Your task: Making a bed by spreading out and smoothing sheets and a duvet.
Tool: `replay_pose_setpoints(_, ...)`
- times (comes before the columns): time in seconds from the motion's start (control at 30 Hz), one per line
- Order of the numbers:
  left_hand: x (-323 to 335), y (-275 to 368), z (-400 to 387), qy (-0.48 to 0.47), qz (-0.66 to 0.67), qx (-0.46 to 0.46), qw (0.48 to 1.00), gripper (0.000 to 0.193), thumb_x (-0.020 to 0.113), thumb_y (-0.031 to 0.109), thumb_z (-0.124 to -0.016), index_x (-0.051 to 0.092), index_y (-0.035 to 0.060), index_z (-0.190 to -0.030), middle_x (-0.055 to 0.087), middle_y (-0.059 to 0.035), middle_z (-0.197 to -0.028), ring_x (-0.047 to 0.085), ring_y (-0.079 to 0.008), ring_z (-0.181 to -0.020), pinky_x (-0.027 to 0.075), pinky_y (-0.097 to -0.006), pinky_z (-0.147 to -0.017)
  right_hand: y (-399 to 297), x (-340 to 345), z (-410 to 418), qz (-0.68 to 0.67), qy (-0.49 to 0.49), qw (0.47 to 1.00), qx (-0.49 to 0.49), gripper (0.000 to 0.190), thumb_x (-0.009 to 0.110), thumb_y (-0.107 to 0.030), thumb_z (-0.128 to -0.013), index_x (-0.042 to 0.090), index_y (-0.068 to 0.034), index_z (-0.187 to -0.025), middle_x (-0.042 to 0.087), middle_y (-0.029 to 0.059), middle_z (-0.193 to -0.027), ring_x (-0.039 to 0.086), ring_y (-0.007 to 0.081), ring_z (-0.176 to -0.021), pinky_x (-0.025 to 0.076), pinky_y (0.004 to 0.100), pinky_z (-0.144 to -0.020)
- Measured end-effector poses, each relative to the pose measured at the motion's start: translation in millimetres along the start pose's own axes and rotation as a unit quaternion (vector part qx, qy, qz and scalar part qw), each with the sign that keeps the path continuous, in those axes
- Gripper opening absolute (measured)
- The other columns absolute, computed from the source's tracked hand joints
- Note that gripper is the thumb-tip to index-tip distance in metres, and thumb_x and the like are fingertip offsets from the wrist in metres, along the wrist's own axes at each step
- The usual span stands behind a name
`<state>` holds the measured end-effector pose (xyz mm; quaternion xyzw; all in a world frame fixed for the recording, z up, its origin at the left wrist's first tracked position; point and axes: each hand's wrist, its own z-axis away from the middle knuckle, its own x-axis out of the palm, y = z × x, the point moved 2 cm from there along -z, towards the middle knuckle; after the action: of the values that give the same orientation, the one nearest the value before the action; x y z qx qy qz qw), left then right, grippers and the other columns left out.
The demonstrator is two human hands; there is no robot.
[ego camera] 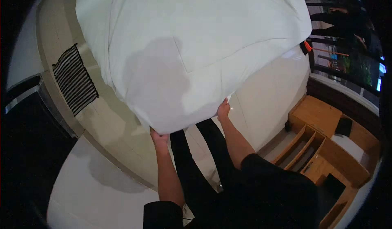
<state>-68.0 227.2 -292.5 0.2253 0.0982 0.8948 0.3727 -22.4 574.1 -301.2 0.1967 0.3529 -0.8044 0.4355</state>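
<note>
A white sheet (196,51) covers a mattress that reaches from the top of the view down to my legs, with a few creases across it. My left hand (159,137) grips the sheet at the near left corner, fingers tucked under the edge. At the near edge further right, my right hand (224,109) pinches the sheet's border, and a small bit of cloth sticks up by the thumb. The fingers under the fabric are hidden. A shadow lies over the sheet's near left part.
A striped mat (75,80) lies on the tiled floor (113,134) at left, beside a dark doorway (33,137). Wooden shelving (318,115) stands at right under a barred window (343,51). An orange object (307,46) is by the mattress's right side.
</note>
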Motion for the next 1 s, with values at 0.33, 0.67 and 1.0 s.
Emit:
replay_pose_setpoints(0.33,-33,-23,54,0.318,-0.084,-0.045,0.943,0.067,0.042,0.054,-0.093,0.036,0.0069,-0.14,0.041,-0.0102,-0.143,0.044,-0.0342,-0.124,0.04,-0.048,-0.1,-14,-13,-2,-0.209,-0.034,0.977,0.03,0.056,0.034,-0.045,-0.098,0.051,0.002,-0.122,0.063,0.0181,-0.109,0.059,0.0299,-0.102,0.049,0.0429,-0.085)
replay_pose_setpoints(0.67,-98,-20,52,0.336,-0.179,-0.067,0.922,0.065,0.032,0.056,-0.093,0.036,0.0128,-0.142,0.039,-0.0092,-0.144,0.04,-0.0342,-0.128,0.029,-0.0545,-0.107,70,-54,-73,0.139,0.141,0.958,0.21,0.06,0.032,-0.048,-0.098,0.061,0.004,-0.109,0.066,0.0148,-0.1,0.065,0.0283,-0.091,0.053,0.0407,-0.08)
replay_pose_setpoints(1.0,11,-122,-66,0.153,0.151,-0.018,0.977,0.065,0.046,0.054,-0.089,0.042,0.0077,-0.135,0.044,-0.0131,-0.137,0.043,-0.0338,-0.122,0.037,-0.0559,-0.099,48,34,-228,-0.557,-0.238,0.795,-0.034,0.045,0.044,-0.031,-0.095,0.044,-0.001,-0.129,0.057,0.0114,-0.12,0.057,0.0254,-0.106,0.05,0.0412,-0.087)
